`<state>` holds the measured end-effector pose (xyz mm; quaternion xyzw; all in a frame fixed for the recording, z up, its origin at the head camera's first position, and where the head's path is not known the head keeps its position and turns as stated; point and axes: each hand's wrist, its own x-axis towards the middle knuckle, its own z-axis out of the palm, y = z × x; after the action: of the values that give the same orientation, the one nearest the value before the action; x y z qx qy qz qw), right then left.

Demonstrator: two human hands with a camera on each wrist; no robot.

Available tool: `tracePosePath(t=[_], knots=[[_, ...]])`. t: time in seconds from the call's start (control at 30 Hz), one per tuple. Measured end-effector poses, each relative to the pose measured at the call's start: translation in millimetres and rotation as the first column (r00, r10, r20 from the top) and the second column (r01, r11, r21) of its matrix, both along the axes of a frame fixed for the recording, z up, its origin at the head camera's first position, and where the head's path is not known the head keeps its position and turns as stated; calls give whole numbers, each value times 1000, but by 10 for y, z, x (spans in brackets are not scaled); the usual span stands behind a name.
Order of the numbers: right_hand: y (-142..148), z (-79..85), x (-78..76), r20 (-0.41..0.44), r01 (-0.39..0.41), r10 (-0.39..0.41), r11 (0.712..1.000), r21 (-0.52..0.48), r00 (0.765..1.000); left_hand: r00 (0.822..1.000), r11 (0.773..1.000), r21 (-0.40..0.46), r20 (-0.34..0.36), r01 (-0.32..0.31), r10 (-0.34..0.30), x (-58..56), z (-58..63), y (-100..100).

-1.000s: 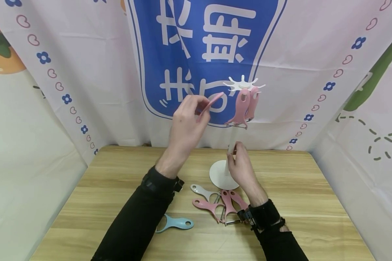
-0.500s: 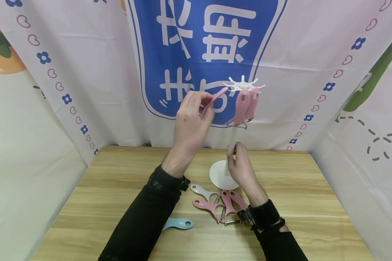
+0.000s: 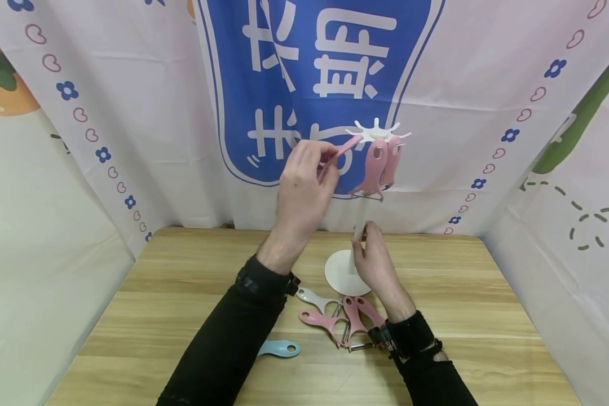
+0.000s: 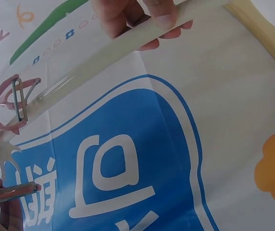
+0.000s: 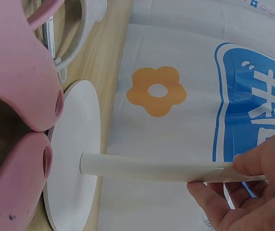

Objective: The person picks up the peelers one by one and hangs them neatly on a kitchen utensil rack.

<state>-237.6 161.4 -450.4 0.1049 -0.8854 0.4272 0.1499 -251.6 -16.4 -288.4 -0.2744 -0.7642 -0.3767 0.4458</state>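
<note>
A white stand with a round base (image 3: 341, 273) and a crown of hooks (image 3: 377, 133) stands on the wooden table. My right hand (image 3: 374, 256) grips its pole (image 5: 137, 166), thumb and fingers curled round it. Two pink peelers (image 3: 374, 166) hang from the hooks on the right. My left hand (image 3: 307, 180) pinches another pink peeler (image 3: 348, 145) by its handle. That handle's end is at the tip of a left-hand hook; I cannot tell whether they touch. In the left wrist view, its metal blade (image 4: 14, 192) shows beside the fingers.
On the table (image 3: 182, 316) in front of the base lie several peelers: a white one (image 3: 312, 297), pink ones (image 3: 321, 320) and a blue one (image 3: 284, 348), partly covered by the left sleeve. A printed cloth (image 3: 182, 113) hangs behind the table.
My left hand has moved right and slightly up, bringing the pink peeler's handle to the hooks. The right hand stays on the pole, and the hanging peelers have not moved.
</note>
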Motion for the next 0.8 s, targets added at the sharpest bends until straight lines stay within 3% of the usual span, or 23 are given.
tracePosePath(t=[0.3, 0.63, 0.8], knots=[[-2, -3, -10, 7, 2, -2, 1000, -4, 1000, 1000, 999, -35, -1, -27, 27, 2, -22, 47], [8, -10, -8, 20, 1, -1, 1000, -2, 1000, 989, 981, -150, -94, -126, 112, -2, -76, 109], [8, -3, -11, 28, 0, 0, 1000, -7, 1000, 993, 983, -156, -79, -94, 82, 4, -108, 119]])
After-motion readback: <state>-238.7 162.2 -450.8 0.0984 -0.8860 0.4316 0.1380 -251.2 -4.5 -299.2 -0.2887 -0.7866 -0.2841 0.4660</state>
